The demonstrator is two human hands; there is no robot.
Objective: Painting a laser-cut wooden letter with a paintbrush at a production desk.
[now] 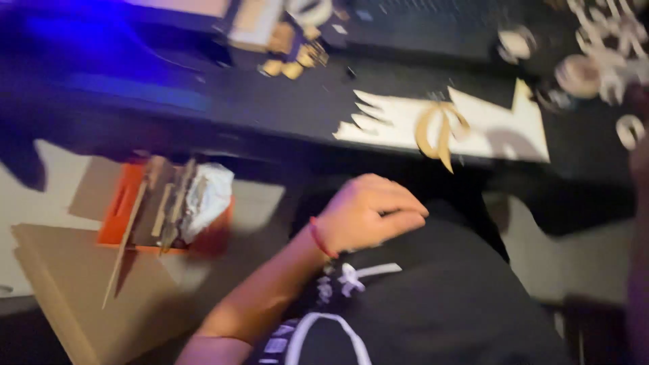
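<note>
head: left hand point(368, 211) empty, fingers pointing right

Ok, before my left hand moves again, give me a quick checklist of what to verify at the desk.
1. Left hand free of objects: ok, loosely curled against the black shirt, nothing visibly held.
2. Right hand located: not ok, not in view.
3. Cut wooden sheet fully on the dark desk: ok, lying flat near the edge.
4. Curved wooden piece secure: cannot tell, it sits at the sheet's front edge, blurred.
5. Orange box of scraps stable: ok, resting on cardboard below the desk.
6. Small wooden parts sorted: cannot tell, too blurred.
</note>
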